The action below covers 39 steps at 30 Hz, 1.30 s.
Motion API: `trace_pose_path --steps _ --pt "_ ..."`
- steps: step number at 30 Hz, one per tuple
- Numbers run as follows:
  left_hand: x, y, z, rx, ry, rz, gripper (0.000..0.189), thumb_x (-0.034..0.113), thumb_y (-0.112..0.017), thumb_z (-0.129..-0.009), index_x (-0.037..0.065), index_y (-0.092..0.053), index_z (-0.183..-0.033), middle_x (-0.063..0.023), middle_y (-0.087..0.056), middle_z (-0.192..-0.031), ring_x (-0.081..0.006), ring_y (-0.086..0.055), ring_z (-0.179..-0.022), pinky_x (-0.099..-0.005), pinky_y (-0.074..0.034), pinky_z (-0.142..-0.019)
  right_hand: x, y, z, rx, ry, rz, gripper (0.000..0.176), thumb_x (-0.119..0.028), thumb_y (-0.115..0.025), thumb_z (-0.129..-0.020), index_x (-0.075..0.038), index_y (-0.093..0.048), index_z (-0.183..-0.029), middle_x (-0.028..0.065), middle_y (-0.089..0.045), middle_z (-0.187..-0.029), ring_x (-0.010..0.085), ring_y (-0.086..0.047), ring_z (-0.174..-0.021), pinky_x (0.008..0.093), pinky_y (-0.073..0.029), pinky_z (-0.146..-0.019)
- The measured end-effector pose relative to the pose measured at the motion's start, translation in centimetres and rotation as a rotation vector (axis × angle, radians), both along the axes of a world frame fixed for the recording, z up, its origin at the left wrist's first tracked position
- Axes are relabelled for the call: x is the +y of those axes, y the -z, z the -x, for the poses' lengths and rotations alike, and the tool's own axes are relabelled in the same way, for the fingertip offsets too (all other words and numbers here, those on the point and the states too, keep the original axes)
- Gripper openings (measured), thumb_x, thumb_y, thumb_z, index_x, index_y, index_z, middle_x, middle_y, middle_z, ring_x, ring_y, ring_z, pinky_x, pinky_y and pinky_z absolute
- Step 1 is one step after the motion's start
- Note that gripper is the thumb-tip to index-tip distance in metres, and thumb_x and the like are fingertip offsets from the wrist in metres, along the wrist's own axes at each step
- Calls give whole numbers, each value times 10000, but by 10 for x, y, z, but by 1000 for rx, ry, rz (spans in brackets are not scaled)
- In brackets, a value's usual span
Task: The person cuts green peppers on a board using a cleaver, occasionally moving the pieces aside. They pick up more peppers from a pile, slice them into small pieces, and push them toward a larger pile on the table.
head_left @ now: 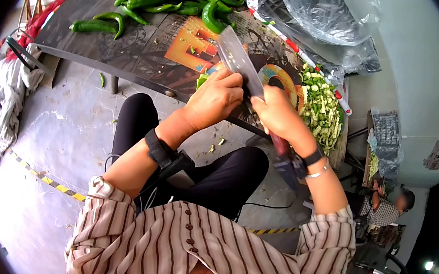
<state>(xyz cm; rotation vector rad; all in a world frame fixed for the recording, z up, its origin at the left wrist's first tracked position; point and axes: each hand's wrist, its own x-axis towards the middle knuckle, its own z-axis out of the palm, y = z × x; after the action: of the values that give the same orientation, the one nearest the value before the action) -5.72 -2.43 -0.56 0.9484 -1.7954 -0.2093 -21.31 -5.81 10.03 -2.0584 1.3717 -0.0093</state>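
My right hand (284, 117) is closed around the dark red handle of a cleaver (237, 55). Its broad blade points up and left over the table, with small pale bits stuck to it. Close beside the blade, my left hand (215, 98) has its fingers curled around a green pepper (202, 80). Only a bit of that pepper shows at the hand's left side; the rest is hidden under the fingers. To the right of the cleaver lies a heap of chopped green pepper (322, 113).
Whole long green peppers (161, 0) are piled at the table's back left. A dark table (94, 51) with printed letters is before me. Clear plastic bags (326, 14) and a red-and-white edging strip (293, 44) lie at the back right. Another person (383, 208) sits far right.
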Motion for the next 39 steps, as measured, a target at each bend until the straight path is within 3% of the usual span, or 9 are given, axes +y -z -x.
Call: trace_pose_path --steps 2,11,14,19,25,26,27,30,39 --pt "0 0 -1 3 -6 16 71 63 -656 -705 53 -587 -715 -64 -497 -848 -269 -493 -882 -363 -436 -797 -6 5 -10 10 -44 143 285 -166 -590 -833 114 -552 -798 315 -574 -740 440 -609 -737 442 -468 -634" --pt "2 2 -1 -10 -17 3 88 70 -665 -706 50 -580 -717 -71 -491 -840 -272 -493 -867 -362 -439 -799 4 1 5 -71 -50 279 256 -138 -568 -830 111 -539 -778 300 -576 -746 455 -589 -783 459 -454 -679" --pt "-1 1 -1 -11 -32 31 92 77 -667 -709 50 -580 -717 -72 -489 -843 -272 -494 -868 -362 -438 -801 15 -11 6 -39 -45 231 255 -133 -560 -843 107 -526 -767 262 -568 -655 399 -612 -654 435 -463 -609" --pt "1 0 -2 19 -10 11 78 67 -656 -714 49 -580 -715 -76 -493 -855 -277 -492 -887 -365 -434 -812 22 -14 8 -35 112 -40 259 -140 -536 -882 80 -493 -754 110 -515 -523 189 -538 -390 339 -429 -392" --pt "-2 4 -1 -11 -25 23 103 47 -689 -691 63 -602 -744 -57 -507 -864 -273 -480 -900 -358 -434 -808 8 -6 -7 -48 42 -40 248 -125 -531 -871 71 -497 -724 114 -527 -535 184 -546 -408 344 -433 -396" --pt "-2 3 -1 -6 -19 26 103 47 -687 -690 63 -596 -737 -60 -506 -856 -276 -480 -893 -361 -434 -803 1 2 -9 -57 0 51 240 -131 -550 -852 80 -527 -741 188 -554 -566 294 -603 -495 406 -466 -479" --pt "-3 4 -1 -1 -19 34 104 48 -684 -690 62 -589 -729 -62 -505 -848 -279 -480 -887 -364 -433 -798 0 5 -12 -69 -6 66 240 -131 -550 -852 80 -527 -741 188 -554 -566 294 -603 -495 406 -466 -479" --pt "-3 4 -1 -12 -19 68 90 47 -665 -699 63 -580 -723 -67 -505 -833 -285 -488 -867 -363 -429 -791 -1 6 -16 24 -27 204 265 -169 -590 -829 95 -589 -808 324 -584 -772 475 -596 -796 471 -480 -672" --pt "-3 -1 3 -20 -79 83 102 35 -658 -670 62 -614 -758 -71 -525 -889 -285 -503 -904 -378 -417 -857 -10 9 -13 33 -50 216 262 -146 -581 -809 116 -582 -795 323 -584 -762 444 -617 -766 457 -485 -665"
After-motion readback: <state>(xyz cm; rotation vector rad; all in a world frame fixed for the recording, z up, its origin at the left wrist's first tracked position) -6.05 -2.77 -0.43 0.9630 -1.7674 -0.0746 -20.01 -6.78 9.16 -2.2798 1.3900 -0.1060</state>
